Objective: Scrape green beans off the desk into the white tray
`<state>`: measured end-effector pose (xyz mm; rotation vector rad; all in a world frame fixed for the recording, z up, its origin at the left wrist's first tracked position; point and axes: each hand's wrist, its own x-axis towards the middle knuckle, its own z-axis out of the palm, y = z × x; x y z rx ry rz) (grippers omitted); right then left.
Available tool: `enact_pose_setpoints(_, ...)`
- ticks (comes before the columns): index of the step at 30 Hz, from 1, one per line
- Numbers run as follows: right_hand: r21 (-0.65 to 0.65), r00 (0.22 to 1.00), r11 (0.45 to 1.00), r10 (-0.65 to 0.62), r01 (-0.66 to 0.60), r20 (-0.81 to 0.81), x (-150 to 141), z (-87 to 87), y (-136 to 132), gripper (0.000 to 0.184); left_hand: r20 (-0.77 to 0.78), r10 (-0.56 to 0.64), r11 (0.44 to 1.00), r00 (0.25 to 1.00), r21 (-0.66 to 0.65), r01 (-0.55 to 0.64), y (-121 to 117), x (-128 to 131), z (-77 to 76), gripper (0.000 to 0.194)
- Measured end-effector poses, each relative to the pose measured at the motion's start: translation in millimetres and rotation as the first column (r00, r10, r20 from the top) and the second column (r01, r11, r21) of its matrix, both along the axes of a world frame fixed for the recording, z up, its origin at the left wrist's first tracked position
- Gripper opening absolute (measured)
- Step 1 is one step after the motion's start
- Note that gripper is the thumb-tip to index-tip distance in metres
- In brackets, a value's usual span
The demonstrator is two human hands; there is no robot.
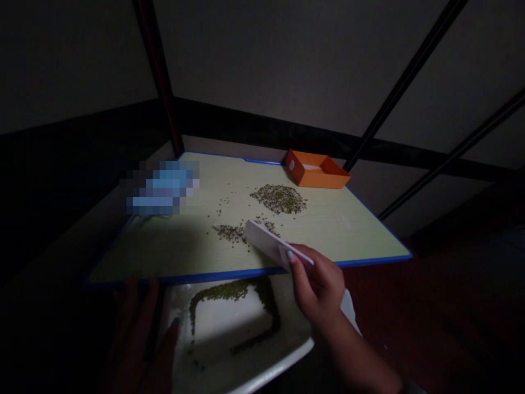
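My right hand (318, 284) is closed around a flat white scraper (266, 241), thumb on its near face. The scraper's far end touches a small scatter of green bean-like seeds (232, 233) mixed with pale bits on the table. Farther back lies a larger pile of the same mix (279, 198). Below the table's front edge is a white tray (283, 372), with green seeds (270, 301) gathered along its inner sides. In deep shadow, my left hand (141, 328) is at the tray's left side, thumb over the rim and fingers outside it.
The pale green table (328, 230) has a blue edge. An orange open box (324, 178) stands at its back right. A blurred-out blue patch (164, 189) covers something at the left. Dark-framed wall panels (262, 60) rise behind. Something white (351, 312) shows beyond the tray's right side.
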<state>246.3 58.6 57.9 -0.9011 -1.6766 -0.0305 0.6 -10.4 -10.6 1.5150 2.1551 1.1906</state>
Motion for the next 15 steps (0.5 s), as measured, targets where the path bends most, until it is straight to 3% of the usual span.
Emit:
enact_pose_setpoints(7, -0.226, 0.984, 0.974, -0.018, -0.023, -0.176, 6.1, -4.6, 4.4, 0.013, -0.009, -0.022, 1.000, 1.000, -0.002, 0.022, 0.2, 2.4, 0.3, 0.061)
enact_pose_setpoints(15, -0.288, 0.978, 0.955, 0.003, -0.065, -0.210, 11.1, 2.6, -0.1, 0.014, -0.019, -0.020, 1.000, 1.000, 0.007, 0.020, -1.6, 2.1, 2.7, 0.062)
